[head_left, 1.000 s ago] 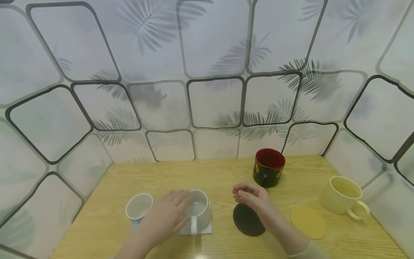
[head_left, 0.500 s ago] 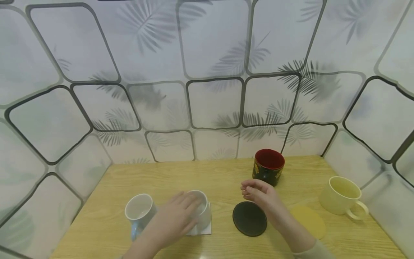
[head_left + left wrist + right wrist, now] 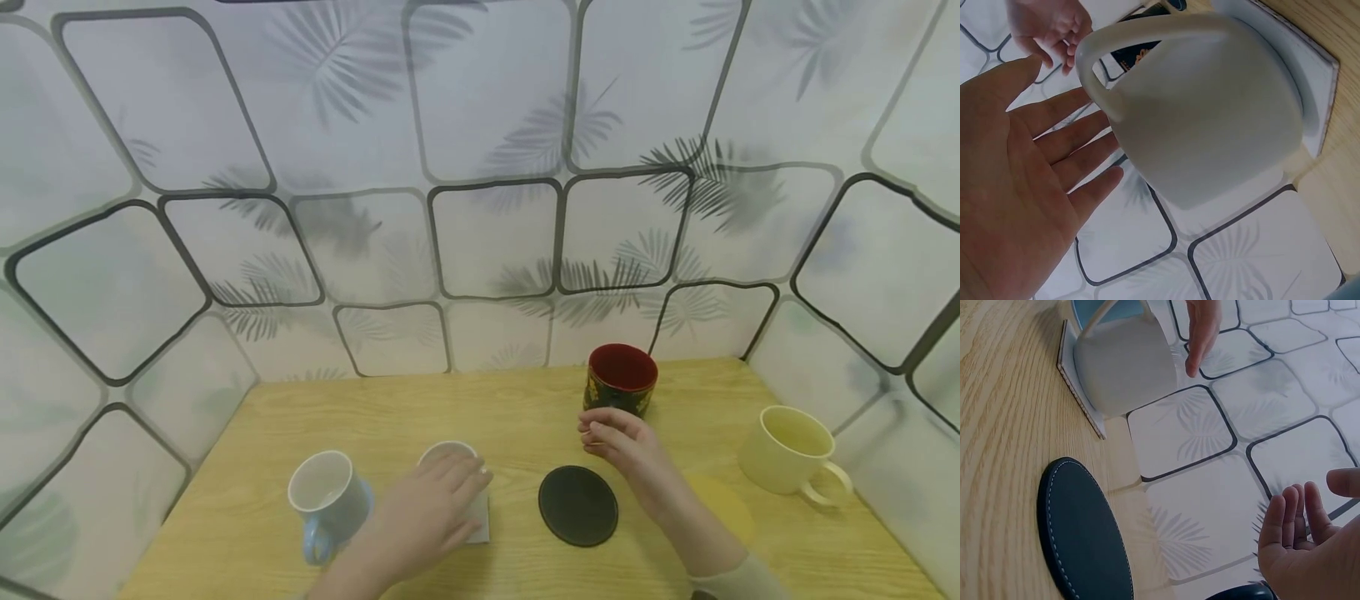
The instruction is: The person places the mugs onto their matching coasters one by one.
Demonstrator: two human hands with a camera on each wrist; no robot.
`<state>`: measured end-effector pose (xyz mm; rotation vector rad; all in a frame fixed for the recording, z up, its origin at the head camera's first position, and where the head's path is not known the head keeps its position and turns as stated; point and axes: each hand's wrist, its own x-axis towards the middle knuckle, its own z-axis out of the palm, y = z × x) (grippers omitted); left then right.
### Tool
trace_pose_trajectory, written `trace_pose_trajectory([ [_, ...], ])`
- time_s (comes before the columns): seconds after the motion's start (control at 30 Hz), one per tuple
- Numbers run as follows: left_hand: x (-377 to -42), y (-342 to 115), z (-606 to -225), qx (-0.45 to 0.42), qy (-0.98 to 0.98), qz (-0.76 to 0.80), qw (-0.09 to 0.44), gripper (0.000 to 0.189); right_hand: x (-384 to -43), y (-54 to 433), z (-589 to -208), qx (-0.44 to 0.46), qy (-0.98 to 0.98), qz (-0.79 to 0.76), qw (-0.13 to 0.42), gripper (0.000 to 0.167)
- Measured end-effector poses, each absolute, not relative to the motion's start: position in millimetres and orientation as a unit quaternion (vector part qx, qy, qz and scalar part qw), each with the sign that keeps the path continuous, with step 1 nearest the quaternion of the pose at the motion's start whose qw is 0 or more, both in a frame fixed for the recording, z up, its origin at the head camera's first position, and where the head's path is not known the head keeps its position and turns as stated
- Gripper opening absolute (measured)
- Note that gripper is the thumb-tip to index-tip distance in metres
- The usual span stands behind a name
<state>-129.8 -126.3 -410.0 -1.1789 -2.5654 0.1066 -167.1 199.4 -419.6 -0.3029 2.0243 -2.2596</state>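
Your left hand [image 3: 429, 512] is released: fingers lie straight beside the white mug [image 3: 1210, 119], gripping nothing. From the right wrist view, its fingertips sit just apart from the mug's rim. Your right hand [image 3: 630, 450] is empty too, fingers loosely bent, in front of the dark mug [image 3: 621, 375] with the red interior; whether it touches that mug cannot be told.

Change over the last second: your left hand shifts rightward across the white mug, uncovering more of the blue-handled mug [image 3: 330, 500]. Your right hand moves off the black coaster [image 3: 577, 506] toward the dark mug. No mug changes place. Judgement: the white mug stands unaided, upright on the square coaster [image 3: 1319, 78], so that placement looks finished; attention seems to pass to the dark mug, which has no coaster visible beneath it.

Surface: pale wood-grain bench [image 3: 510, 417], glossy near your side. The black coaster lies bare; the yellow coaster [image 3: 723, 504] is partly behind your right forearm, beside the yellow mug [image 3: 783, 450].

Room: wall covering [image 3: 495, 242] on the back and both sides, white with rounded dark outlines and grey fern leaves.
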Motion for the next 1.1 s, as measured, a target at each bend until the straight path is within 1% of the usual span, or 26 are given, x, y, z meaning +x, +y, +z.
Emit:
trace_pose_trajectory([
  [0.13, -128, -121, -410, -0.409, -0.902, 0.045, 0.132, 0.053, -168, 207, -420, -0.088, 0.662, -0.744, 0.041, 0.023],
  [0.2, -128, -118, -410, -0.411, -0.901, 0.048, 0.127, 0.052, -169, 210, -421, -0.079, 0.662, -0.745, 0.037, 0.024],
  [0.27, -127, -116, -410, -0.415, -0.899, 0.051, 0.128, 0.051, -170, 214, -422, -0.075, 0.658, -0.748, 0.033, 0.026],
  [0.5, -128, -106, -416, -0.443, -0.879, 0.066, 0.162, 0.05, -172, 224, -423, -0.058, 0.647, -0.76, 0.025, 0.027],
  [0.6, -128, -102, -416, -0.454, -0.873, 0.068, 0.167, 0.05, -173, 227, -425, -0.053, 0.647, -0.761, 0.024, 0.028],
  [0.77, -127, -96, -416, -0.458, -0.873, 0.067, 0.154, 0.05, -175, 232, -430, -0.048, 0.646, -0.762, 0.021, 0.029],
  [1.0, -128, -90, -421, -0.473, -0.865, 0.078, 0.15, 0.051, -177, 241, -435, -0.024, 0.646, -0.763, 0.008, 0.026],
  [1.1, -129, -87, -423, -0.481, -0.863, 0.073, 0.138, 0.052, -178, 244, -436, -0.013, 0.644, -0.765, 0.005, 0.026],
])
